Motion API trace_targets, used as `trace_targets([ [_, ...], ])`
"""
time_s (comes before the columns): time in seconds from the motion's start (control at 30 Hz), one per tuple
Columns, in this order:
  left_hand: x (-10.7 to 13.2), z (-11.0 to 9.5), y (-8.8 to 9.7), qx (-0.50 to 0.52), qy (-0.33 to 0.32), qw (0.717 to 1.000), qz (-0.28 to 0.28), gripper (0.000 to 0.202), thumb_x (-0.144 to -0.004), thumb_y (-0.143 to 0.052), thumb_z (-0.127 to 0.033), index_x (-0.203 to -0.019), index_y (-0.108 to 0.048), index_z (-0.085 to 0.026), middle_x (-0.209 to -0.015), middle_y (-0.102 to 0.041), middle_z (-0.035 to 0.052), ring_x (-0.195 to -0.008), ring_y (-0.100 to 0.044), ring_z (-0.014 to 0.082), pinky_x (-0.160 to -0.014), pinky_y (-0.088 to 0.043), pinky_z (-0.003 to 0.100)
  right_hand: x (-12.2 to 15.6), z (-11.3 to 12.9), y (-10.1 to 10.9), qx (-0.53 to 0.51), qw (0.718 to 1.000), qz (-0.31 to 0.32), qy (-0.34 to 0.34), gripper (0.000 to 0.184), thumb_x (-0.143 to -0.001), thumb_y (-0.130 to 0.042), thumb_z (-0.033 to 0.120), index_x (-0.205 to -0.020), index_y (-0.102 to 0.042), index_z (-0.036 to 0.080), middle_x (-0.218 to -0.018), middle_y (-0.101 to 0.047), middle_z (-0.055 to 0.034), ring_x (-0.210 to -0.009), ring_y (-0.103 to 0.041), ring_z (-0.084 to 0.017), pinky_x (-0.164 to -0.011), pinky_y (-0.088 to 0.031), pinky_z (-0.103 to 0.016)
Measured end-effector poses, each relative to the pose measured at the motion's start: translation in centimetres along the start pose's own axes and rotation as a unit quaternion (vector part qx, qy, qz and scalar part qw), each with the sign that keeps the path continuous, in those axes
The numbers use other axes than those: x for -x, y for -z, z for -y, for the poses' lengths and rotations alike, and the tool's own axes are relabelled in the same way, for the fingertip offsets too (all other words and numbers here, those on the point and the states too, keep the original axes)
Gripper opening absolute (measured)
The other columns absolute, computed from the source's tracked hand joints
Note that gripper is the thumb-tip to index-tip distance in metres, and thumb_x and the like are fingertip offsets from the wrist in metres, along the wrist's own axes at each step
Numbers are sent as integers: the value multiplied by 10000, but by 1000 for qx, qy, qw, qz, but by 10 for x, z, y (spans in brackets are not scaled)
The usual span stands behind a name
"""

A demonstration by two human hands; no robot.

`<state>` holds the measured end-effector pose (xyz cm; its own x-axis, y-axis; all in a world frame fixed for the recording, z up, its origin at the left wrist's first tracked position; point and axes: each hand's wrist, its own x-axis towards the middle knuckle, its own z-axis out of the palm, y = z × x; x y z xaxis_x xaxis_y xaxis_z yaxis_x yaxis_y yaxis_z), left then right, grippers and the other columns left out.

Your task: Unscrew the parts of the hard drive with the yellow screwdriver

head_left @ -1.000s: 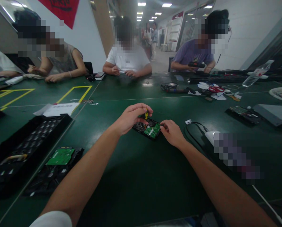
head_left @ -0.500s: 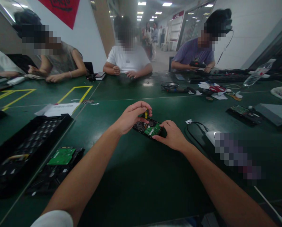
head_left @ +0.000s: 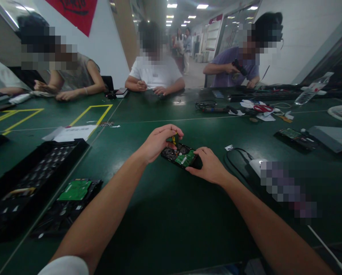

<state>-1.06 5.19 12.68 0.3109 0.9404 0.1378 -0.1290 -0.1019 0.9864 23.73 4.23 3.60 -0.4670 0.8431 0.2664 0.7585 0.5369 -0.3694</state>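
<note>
A hard drive point(head_left: 186, 157) with a green circuit board lies on the dark green table in front of me, its board side up. My left hand point(head_left: 158, 142) is closed around a short yellow-and-black screwdriver point(head_left: 175, 139), held over the left part of the drive. The screwdriver's tip is too small to make out. Gripping the drive's right end, my right hand point(head_left: 209, 163) has its thumb at the near edge and its fingers at the far edge.
At left stand a long black tray point(head_left: 30, 172) and another drive with a green board point(head_left: 75, 190). A power bank-like white device point(head_left: 257, 165) with a black cable lies right. Farther right are another drive point(head_left: 294, 138) and a grey box point(head_left: 333, 138). Several people sit opposite.
The screwdriver in my left hand has tilted slightly, and the fingers around it have shifted. My right hand stays on the hard drive. Across the table, the person in purple has raised a dark tool.
</note>
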Motion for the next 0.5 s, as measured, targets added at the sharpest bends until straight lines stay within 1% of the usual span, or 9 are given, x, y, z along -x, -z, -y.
trace_targets([
  [0.23,1,2,-2,-15,-12,1000,10,230,-895,-657,-392,-950,-712,-176,-979,-657,67,-909,-603,174,-640,-493,229,0,6,1,18,1000,-9,6,570,-844,-721,602,-1241,-621,206,-1224,-617,-142,-1134,-563,-326,-990,-462,-491],
  [0.37,0,2,0,-19,-17,1000,18,232,-901,-675,-395,-967,-725,-177,-979,-649,61,-904,-596,160,-649,-504,219,-1,9,2,26,1000,-14,10,546,-846,-713,601,-1206,-624,201,-1200,-620,-144,-1123,-563,-326,-988,-458,-488],
  [0.5,1,2,1,-19,-13,999,26,236,-906,-671,-391,-984,-732,-177,-975,-652,66,-917,-609,167,-675,-541,231,0,10,3,25,1000,-15,11,543,-847,-713,588,-1202,-614,191,-1195,-612,-149,-1111,-562,-325,-976,-465,-482],
])
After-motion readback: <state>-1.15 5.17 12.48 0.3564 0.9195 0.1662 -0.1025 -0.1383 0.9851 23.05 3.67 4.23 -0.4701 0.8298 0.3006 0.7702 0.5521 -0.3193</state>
